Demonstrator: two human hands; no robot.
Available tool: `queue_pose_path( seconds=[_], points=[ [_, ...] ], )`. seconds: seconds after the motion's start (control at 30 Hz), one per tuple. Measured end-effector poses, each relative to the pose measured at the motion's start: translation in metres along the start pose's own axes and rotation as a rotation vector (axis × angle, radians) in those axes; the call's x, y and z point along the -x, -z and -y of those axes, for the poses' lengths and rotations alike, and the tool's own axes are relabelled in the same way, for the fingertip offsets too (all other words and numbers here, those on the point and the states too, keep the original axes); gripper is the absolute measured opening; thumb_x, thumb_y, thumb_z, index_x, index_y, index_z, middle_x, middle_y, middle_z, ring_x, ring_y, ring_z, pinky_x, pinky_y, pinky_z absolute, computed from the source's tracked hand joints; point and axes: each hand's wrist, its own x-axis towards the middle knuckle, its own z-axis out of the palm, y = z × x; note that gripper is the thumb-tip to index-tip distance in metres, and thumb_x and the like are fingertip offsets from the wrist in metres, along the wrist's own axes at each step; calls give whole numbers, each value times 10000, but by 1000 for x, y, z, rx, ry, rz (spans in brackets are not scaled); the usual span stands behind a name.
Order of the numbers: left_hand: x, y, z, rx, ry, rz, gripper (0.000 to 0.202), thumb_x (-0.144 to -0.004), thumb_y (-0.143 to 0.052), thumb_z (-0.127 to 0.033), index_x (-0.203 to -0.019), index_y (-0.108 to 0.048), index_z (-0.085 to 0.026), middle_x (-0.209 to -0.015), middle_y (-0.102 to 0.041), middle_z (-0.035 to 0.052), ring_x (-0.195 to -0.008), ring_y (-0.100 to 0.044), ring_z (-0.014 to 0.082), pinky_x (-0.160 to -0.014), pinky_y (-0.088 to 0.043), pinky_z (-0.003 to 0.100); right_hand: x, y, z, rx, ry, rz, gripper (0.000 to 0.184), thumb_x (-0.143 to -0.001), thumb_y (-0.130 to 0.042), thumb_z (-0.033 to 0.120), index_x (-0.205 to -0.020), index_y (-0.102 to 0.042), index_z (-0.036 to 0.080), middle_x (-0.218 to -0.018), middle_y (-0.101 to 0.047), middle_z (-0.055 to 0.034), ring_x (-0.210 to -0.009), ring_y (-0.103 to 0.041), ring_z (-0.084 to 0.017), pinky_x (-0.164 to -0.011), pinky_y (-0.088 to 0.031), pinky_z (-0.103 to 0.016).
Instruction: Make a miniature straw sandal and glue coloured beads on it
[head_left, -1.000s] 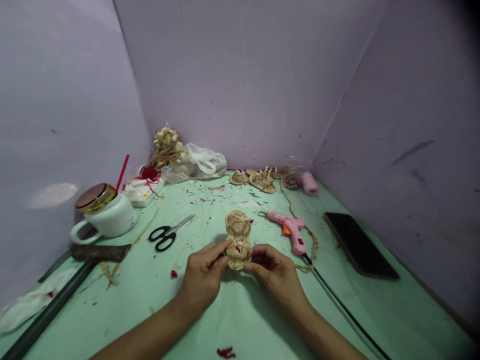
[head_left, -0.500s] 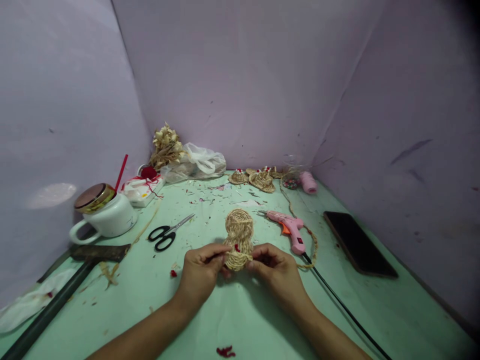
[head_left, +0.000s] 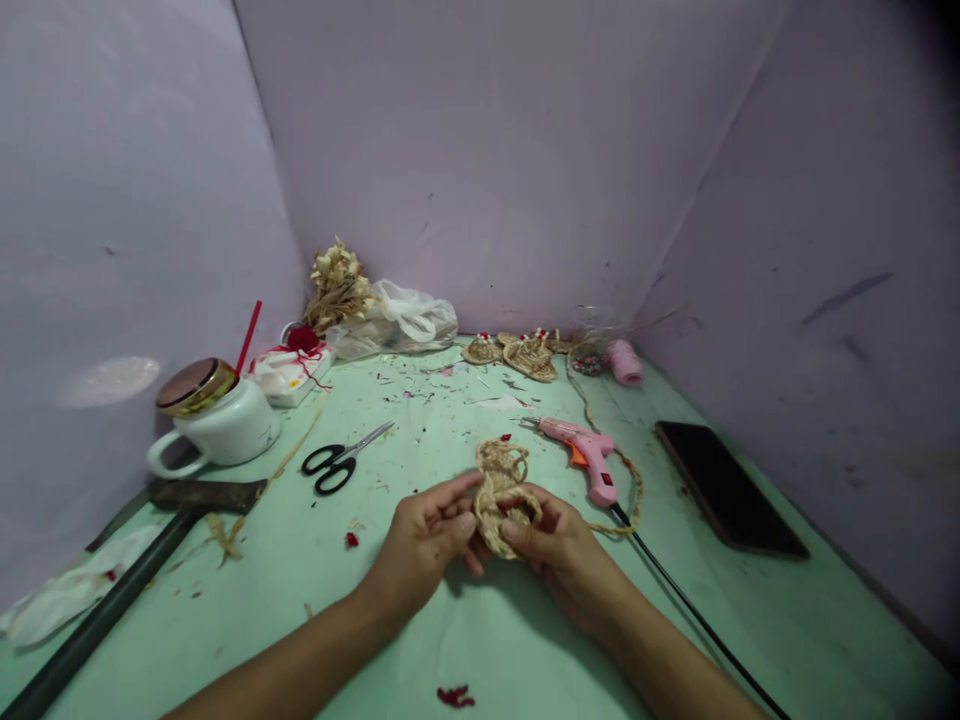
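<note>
A small sole-shaped slipper of coiled, braided straw point(head_left: 495, 510) is held low over the table's front middle. Its coils look bent and looped, with gaps showing at the far end. My right hand point(head_left: 559, 535) pinches its near right side, thumb on top and fingers curled behind. My left hand point(head_left: 435, 525) is at the left edge, its index fingertip against the straw and its other fingers partly curled beside it. A tiny red scrap point(head_left: 505, 437) shows just beyond the slipper. A pink glue gun point(head_left: 581, 450) lies to the right, black-handled scissors point(head_left: 339, 463) to the left.
A hammer point(head_left: 202, 497), a white mug point(head_left: 232, 425) with a lidded jar, and a white cloth lie left. Behind are dried flowers point(head_left: 337, 285), a plastic bag point(head_left: 412, 315), beaded straw slippers point(head_left: 529, 355) and pink thread point(head_left: 624, 362). A phone point(head_left: 727, 490) and the glue gun's cord lie right.
The slipper has turned and bent in my hands, so its flat face no longer shows. The red bit seen on it is no longer visible there. The view has shifted slightly.
</note>
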Motion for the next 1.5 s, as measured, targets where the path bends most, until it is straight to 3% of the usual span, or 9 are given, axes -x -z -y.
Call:
queue_pose_path(
  seconds=[0.13, 0.23, 0.43, 0.53, 0.63, 0.7, 0.93, 1.17, 1.5],
  points=[
    [0, 0, 3, 39, 10, 24, 465, -667, -655, -238, -1095, -542, -98, -766, -639, 60, -538, -584, 140, -454, -486, 255, 1, 0, 2, -123, -63, 24, 290, -571, -796, 199, -797, -625, 138, -696, -662, -9, -623, -590, -102, -614, -439, -211],
    [3, 0, 2, -144, -46, 26, 323, -696, -586, -191, -1007, -593, -106, -732, -633, 51, -526, -559, 125, -449, -462, 239, 3, 0, 1, -209, -125, 91, 247, -618, -765, 180, -825, -642, 127, -727, -671, -26, -648, -610, -115, -650, -466, -233],
    [12, 9, -14, -785, -660, -107, 322, -701, -509, -84, -998, -629, -123, -903, -618, 109, -831, -570, 204, -719, -473, 347, 6, 3, 2, -432, -324, 152, 222, -693, -712, 223, -880, -668, 114, -743, -683, -37, -570, -595, -93, -597, -519, -242],
    [11, 13, -22, -914, -797, -48, 269, -700, -525, -103, -939, -647, -132, -914, -609, 115, -897, -541, 233, -795, -436, 396, 6, 4, 5, -502, -424, 236, 364, -702, -674, 428, -871, -670, 105, -717, -682, -48, -518, -576, -82, -558, -527, -227],
    [9, 14, -28, -915, -646, -22, 145, -757, -515, -166, -707, -649, -149, -686, -608, 64, -712, -552, 190, -681, -440, 326, 7, 4, 10, -369, -492, 341, 681, -705, -453, 706, -709, -667, 60, -557, -636, -60, -420, -542, -100, -450, -509, -236],
    [9, 13, -31, -852, -465, -68, 177, -759, -532, -212, -620, -624, -150, -610, -586, 43, -612, -530, 159, -594, -418, 277, 7, 3, 12, -229, -463, 315, 762, -723, -317, 754, -577, -631, 76, -425, -565, -46, -324, -484, -101, -370, -464, -233],
    [6, 15, -29, -379, -11, -73, 230, -681, -615, -343, -600, -640, -129, -529, -567, 23, -495, -464, 117, -465, -346, 224, 0, 5, 14, -101, -152, -167, 422, -720, -560, 564, -667, -621, 150, -505, -579, -2, -338, -432, -69, -319, -372, -175],
    [6, 13, -23, -300, 52, -99, 263, -648, -654, -380, -614, -645, -119, -548, -603, 40, -517, -507, 133, -490, -377, 235, 2, 5, 15, 28, 29, -187, 296, -569, -779, 289, -786, -645, 138, -615, -597, 9, -470, -512, -80, -430, -446, -200],
    [5, 12, -17, -278, 54, -112, 260, -667, -649, -377, -608, -606, -127, -547, -611, 42, -545, -557, 164, -517, -422, 259, 4, -1, 15, 355, 294, -262, 257, -565, -757, 226, -761, -599, 174, -594, -612, 22, -498, -562, -117, -498, -456, -248]
  ],
)
